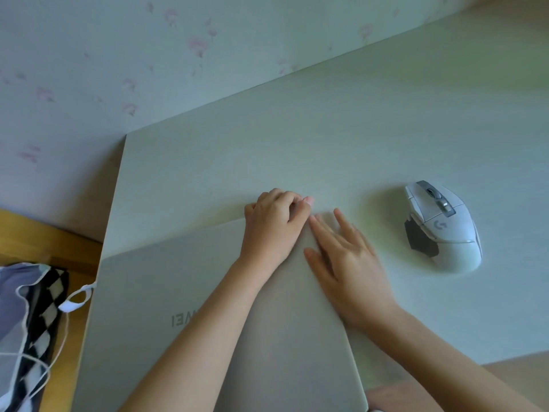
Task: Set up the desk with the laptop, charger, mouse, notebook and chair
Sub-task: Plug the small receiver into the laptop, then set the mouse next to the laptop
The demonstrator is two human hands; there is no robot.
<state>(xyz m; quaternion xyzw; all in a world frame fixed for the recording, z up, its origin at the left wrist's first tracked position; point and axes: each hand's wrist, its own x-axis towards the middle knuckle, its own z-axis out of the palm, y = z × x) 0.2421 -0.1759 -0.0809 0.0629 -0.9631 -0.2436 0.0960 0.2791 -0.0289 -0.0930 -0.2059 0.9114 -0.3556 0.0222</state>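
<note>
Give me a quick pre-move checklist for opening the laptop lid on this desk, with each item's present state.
1. Laptop lies flat on the desk, lid closed: ok.
2. Left hand is at the lid's far edge with fingers curled over it: ok.
3. Right hand lies flat, fingers spread, on the lid's far right corner to steady it: ok.
4. Desk behind the lid is free for it to swing up: ok.
5. Mouse sits apart, to the right of the laptop: ok.
6. Charger, notebook and chair placed: cannot tell, none is in view.
</note>
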